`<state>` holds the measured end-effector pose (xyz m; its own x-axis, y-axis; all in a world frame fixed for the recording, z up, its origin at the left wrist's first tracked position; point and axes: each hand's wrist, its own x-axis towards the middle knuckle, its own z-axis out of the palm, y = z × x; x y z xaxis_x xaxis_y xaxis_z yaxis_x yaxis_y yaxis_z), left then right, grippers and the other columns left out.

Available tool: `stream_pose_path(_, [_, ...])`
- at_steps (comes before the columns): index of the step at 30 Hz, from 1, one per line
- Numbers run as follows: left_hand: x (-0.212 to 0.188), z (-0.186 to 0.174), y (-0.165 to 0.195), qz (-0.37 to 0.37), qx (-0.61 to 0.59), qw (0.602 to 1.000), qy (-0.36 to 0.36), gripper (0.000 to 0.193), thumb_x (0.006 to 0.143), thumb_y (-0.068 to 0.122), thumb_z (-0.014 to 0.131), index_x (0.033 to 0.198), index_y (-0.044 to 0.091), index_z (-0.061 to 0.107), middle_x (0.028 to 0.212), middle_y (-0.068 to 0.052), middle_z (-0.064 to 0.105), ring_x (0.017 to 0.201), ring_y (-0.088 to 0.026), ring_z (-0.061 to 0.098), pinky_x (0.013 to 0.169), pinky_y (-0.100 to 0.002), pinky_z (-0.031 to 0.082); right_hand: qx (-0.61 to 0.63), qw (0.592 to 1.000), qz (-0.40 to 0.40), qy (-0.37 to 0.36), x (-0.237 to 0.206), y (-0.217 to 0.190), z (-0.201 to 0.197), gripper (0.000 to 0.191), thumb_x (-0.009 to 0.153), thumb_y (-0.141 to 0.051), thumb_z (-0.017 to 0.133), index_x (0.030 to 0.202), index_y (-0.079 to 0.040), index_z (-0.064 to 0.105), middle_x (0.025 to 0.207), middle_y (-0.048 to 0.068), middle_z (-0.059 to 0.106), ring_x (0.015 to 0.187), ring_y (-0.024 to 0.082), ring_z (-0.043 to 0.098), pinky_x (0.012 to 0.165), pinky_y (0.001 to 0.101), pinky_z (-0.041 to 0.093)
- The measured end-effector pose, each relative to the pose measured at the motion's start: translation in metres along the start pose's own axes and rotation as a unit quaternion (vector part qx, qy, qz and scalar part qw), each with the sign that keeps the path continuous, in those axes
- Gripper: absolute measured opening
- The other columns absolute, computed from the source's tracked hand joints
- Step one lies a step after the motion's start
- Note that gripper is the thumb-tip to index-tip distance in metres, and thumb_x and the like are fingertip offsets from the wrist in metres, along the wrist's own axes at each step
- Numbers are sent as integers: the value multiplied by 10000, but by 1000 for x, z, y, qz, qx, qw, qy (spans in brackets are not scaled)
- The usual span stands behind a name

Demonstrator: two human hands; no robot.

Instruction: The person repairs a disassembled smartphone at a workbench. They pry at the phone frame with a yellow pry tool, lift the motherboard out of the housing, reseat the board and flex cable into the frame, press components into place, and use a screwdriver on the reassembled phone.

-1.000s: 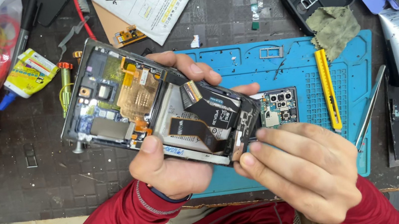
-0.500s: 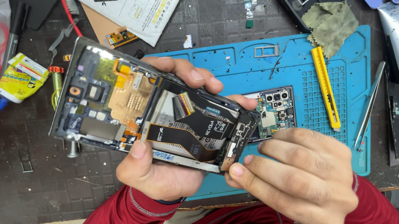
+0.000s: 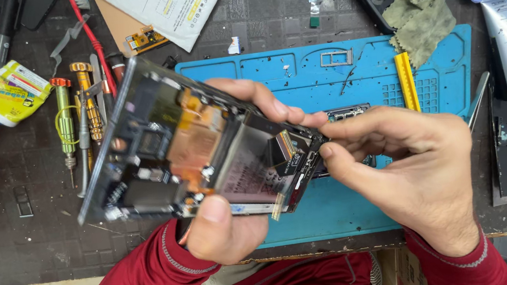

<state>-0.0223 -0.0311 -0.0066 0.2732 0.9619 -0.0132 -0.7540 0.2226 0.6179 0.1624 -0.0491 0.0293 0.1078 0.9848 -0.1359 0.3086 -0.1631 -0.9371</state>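
back's already off this opened black phone with its orange flex cables and battery showing (image 3: 197,149), gripped in the left hand (image 3: 231,221) above the blue silicone repair mat (image 3: 337,209). right hand (image 3: 415,168) is pinching at its lower end; internals look mostly still in place.

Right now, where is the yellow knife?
In the head view, the yellow utility knife lies on the blue mat's right part, just below the green cloth, above the right hand.

Camera module (image 3: 346,114) mostly behind right hand (image 3: 415,168)
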Motion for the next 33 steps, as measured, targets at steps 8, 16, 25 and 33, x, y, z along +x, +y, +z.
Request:
stream_pose_path(8, [-1,4,-9,-3,-17,1000,17,834,911,458,761,1449,-33,355,1183,-199,495,1154,-337,579,1090,-528,491,-154,983,-97,0,1,0,6,104,846,30,776,926,19,711,930,78,773,800,104,759,679,217,577])
stream_pose_path(16, [-1,1,-3,-37,-40,998,14,841,924,453,780,1456,-27,340,1176,-171,477,1143,-319,564,1082,-520,480,-187,979,-79,7,1,7,9,90,844,29,758,861,32,670,820,70,755,724,104,757,617,222,558])
stream_pose_path(25, [8,-9,6,-40,-15,999,-7,855,954,496,721,1513,-8,316,1210,-174,451,1187,-302,539,1082,-563,507,77,988,95,-95,9,7,-11,197,943,4,624,1092,90,719,1031,117,791,746,142,750,573,254,621])
stream_pose_path(33, [6,-11,3,-65,-42,997,-27,850,955,481,744,1516,15,308,1204,-172,473,1203,-298,542,1104,-562,488,81,982,155,-72,8,12,-12,117,840,16,745,938,77,754,821,126,786,671,129,744,616,263,637])
